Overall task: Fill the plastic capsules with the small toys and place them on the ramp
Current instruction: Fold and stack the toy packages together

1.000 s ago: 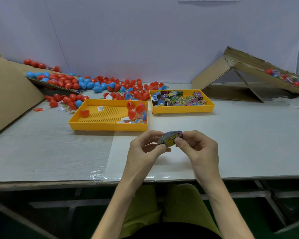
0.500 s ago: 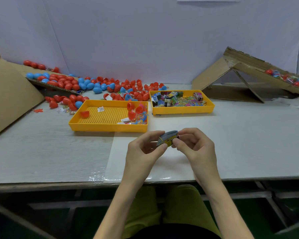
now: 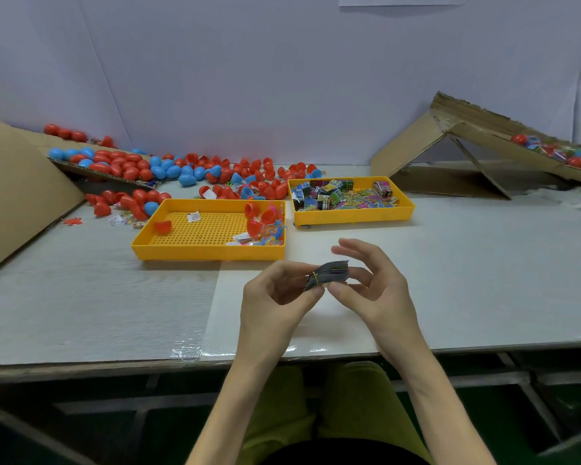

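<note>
Capsule stock (image 3: 121, 164): red and blue, heaped on a cardboard slope at far left and spilled along the back of the bench (image 3: 98, 297)
Left tray (image 3: 208, 253): yellow, perforated floor, a few red capsule halves (image 3: 260, 218) and loose toys at its right end; just ahead and to the left of my hands
Left hand (image 3: 275, 297): thumb and fingers pinch the left end of the bundle
Bundle of toy packets (image 3: 329, 275): held above the bench front between both hands, a thin band round it near the left end; long axis runs left to right, rising slightly to the right
Right hand (image 3: 373, 283): thumb against the bundle's lower edge, curled fingers behind its right end, index finger lifted free
Right tray (image 3: 353, 218): yellow, full of loose toy packets, ahead of the right hand
Ramp (image 3: 477, 130): cardboard, far right and well apart; filled capsules (image 3: 550, 152) lie on its lower run
Relation I work from: band sits on the left hand's side, free length on the right; I judge the right hand better placed to strip packets off, and nearer the ramp afterwards
</note>
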